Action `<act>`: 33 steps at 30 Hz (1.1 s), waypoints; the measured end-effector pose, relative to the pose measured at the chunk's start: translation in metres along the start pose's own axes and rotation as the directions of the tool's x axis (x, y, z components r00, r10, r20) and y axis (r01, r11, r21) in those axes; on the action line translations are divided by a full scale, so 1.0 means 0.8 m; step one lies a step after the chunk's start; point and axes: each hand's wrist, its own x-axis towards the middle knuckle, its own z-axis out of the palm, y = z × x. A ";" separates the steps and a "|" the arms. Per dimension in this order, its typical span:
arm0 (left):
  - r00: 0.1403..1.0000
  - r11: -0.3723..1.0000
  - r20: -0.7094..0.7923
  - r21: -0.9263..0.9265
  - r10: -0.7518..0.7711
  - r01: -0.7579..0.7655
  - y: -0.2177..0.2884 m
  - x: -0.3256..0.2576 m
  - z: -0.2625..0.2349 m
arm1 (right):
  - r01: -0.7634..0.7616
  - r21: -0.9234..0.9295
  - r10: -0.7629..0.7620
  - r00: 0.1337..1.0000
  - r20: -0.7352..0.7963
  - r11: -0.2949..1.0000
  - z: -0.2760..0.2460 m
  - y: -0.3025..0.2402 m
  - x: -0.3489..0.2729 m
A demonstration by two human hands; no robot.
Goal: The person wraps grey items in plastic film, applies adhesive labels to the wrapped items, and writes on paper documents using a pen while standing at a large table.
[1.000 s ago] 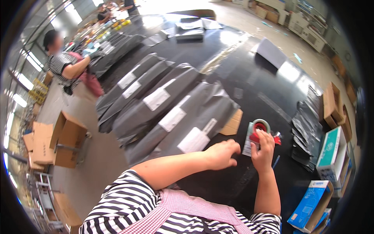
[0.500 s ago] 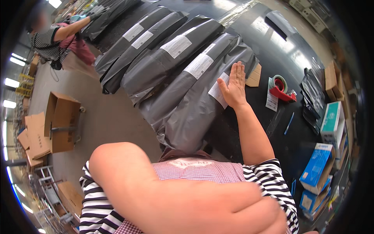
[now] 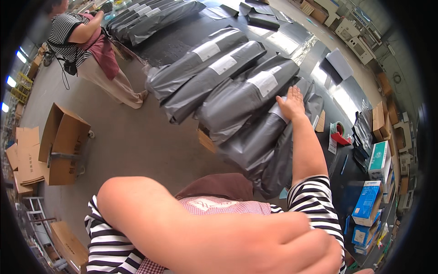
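Several long grey plastic-wrapped parcels with white labels lie side by side, sticking out over the near table edge. Flat, with fingers stretched, my right hand (image 3: pixel 293 102) rests on the label of one parcel (image 3: pixel 258 144). Partly under my right forearm is the rightmost parcel (image 3: pixel 279 166). Left of these lie a bulky parcel (image 3: pixel 237 107) and two slimmer ones, the nearer being a slim parcel (image 3: pixel 200 86). My left arm bends across my chest. Close to the camera, my left hand (image 3: pixel 303 249) has its fingers curled in; whatever they hold, if anything, is hidden.
A red tape dispenser (image 3: pixel 340 137), a blue pen (image 3: pixel 344 164) and blue boxes (image 3: pixel 366 203) stand on the right of the black table (image 3: pixel 315 59). More parcels (image 3: pixel 159 20) lie far left beside a co-worker (image 3: pixel 86 41). An open carton (image 3: pixel 68 146) stands on the floor left.
My right hand has moved from the rightmost parcel's label to the parcel left of it. The view has shifted, showing more of the table's far left. My left arm stays bent across my chest.
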 end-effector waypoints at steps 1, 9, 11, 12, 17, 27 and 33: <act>0.999 1.000 0.040 -0.014 0.017 -0.017 -0.009 -0.009 -0.024 | 0.001 -0.039 -0.002 1.000 -0.021 0.999 0.005 -0.017 -0.014; 0.988 0.994 0.154 -0.111 0.013 0.005 -0.044 -0.035 -0.126 | 0.122 0.134 -0.120 0.992 -0.021 0.983 -0.047 -0.115 0.054; 0.997 0.994 0.079 -0.104 -0.020 0.028 -0.049 -0.019 -0.111 | 0.076 0.015 -0.073 0.987 -0.142 0.997 -0.003 -0.074 0.112; 0.996 0.997 0.089 -0.076 0.029 -0.022 -0.060 -0.023 -0.110 | 0.048 -0.026 -0.051 0.991 -0.121 0.999 0.016 -0.066 0.132; 0.995 0.999 0.088 0.023 -0.047 0.045 -0.099 -0.050 -0.162 | 0.136 0.045 -0.137 0.990 0.026 0.990 -0.003 -0.164 0.066; 0.308 0.734 0.673 0.553 -0.673 0.394 -0.380 -0.245 -0.151 | 0.299 0.043 -0.302 0.948 0.100 0.953 -0.020 -0.284 0.180; 0.317 0.742 0.693 0.478 -0.648 0.471 -0.369 -0.279 -0.118 | 0.321 0.279 -0.415 0.808 0.419 0.905 -0.079 -0.309 0.123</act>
